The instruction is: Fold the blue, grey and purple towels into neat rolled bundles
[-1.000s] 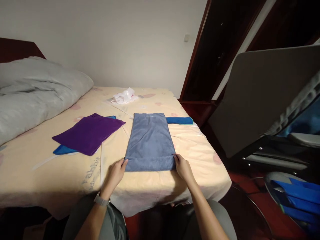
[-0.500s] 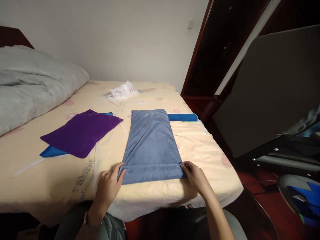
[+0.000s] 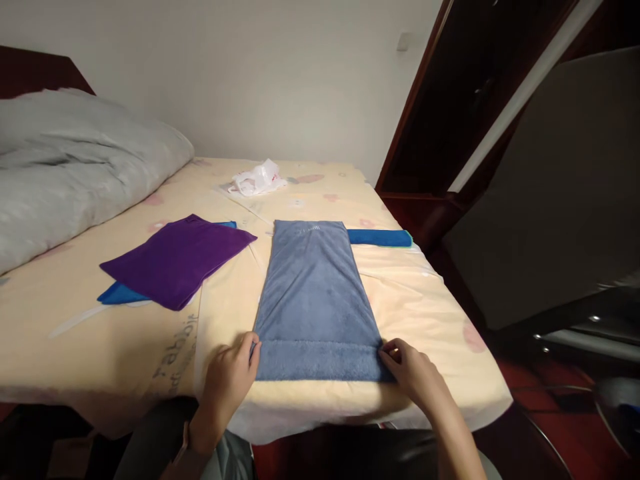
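A grey-blue towel (image 3: 317,287) lies lengthwise before me on the bed, its near end folded over into a flat band. At the band's left corner, my left hand (image 3: 231,373) pinches the edge between thumb and fingers. My right hand (image 3: 413,370) has its fingertips closed on the right corner of the same fold. Small pale lettering shows at the towel's far end. From under its far right side sticks out a narrow blue folded cloth (image 3: 380,238) with a green edge.
On the left, a purple cloth (image 3: 180,260) overlaps a blue cloth (image 3: 123,293). A crumpled white plastic bag (image 3: 257,179) sits farther back, and a grey quilt (image 3: 80,160) fills the far left. The bed's patterned sheet (image 3: 450,360) drops off at the right and front.
The view has turned slightly left, so things appear shifted to the right. Both hands stay at the towel's folded corners, and the fold looks a little flatter.
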`<state>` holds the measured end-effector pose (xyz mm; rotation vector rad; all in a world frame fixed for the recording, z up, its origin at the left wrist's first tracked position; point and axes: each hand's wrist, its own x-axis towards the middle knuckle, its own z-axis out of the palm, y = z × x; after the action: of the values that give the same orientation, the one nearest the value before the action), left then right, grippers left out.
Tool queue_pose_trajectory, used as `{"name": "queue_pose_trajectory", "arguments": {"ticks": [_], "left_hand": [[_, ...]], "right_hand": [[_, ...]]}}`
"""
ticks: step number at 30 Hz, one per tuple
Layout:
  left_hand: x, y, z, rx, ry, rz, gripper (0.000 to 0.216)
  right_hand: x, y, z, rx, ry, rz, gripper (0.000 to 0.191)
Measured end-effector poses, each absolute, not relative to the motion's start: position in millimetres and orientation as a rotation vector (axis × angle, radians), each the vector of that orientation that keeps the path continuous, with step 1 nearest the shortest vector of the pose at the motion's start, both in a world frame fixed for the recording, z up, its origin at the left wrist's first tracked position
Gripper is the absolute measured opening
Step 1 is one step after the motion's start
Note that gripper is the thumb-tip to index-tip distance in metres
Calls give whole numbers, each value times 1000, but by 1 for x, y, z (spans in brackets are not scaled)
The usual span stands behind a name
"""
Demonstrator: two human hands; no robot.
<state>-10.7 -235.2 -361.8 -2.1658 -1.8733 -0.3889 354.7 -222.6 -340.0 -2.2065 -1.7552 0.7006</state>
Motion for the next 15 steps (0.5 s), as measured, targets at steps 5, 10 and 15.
{"name": "queue_pose_trajectory", "arguments": {"ticks": [5,10,15], "left_hand": [[-13,-243,-358,-2177,-1769,-445,18],[-21,-239,-359,-2339,-1853,-450,18],[-27,-236,-345,-2462,-1675,-707,18]], "right_hand": [[360,-231,-339,-2157,-1792,735,14],[366,-229,-349,-2175,-1747,699,14],[369,-227,-353,-2052,-1643,771,24]]}}
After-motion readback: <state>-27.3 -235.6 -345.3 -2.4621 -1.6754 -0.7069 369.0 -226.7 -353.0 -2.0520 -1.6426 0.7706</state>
